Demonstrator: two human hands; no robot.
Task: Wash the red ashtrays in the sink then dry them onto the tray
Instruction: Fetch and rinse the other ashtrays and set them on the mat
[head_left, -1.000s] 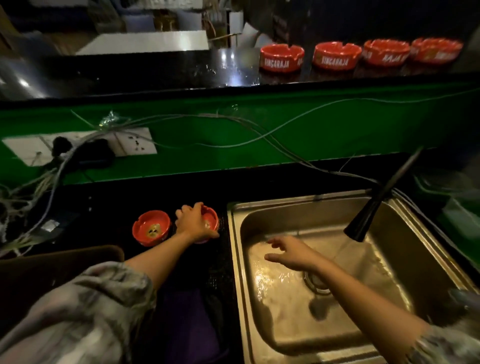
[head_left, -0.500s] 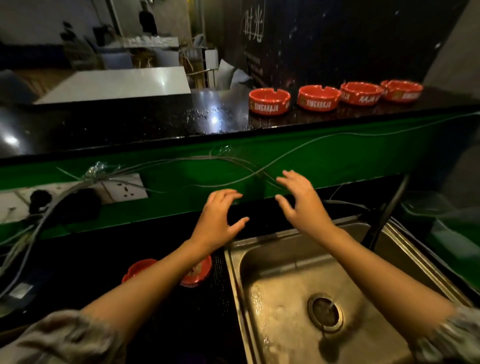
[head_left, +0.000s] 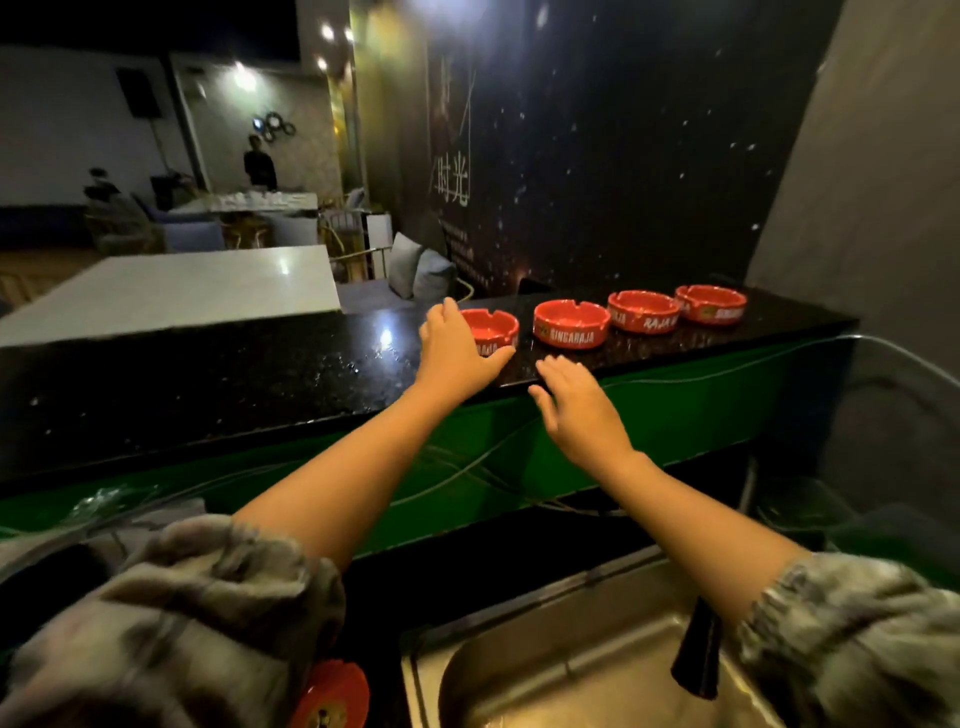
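Observation:
Several red ashtrays stand in a row on the raised black counter. My left hand wraps the leftmost ashtray, with the thumb across its front wall and the fingers at its left rim. The others sit to its right: one, another and the last. My right hand hovers open at the counter's front edge, below the second ashtray, holding nothing. Another red ashtray lies on the low worktop left of the steel sink. No tray is in view.
A black tap spout hangs over the sink. Loose cables run along the green panel under the raised counter. A white table and a person stand far behind. A grey wall closes the right side.
Both hands left the sink and worktop and rose to the raised counter. My left hand let go of the low ashtray and now wraps the leftmost one above. The view tilted up.

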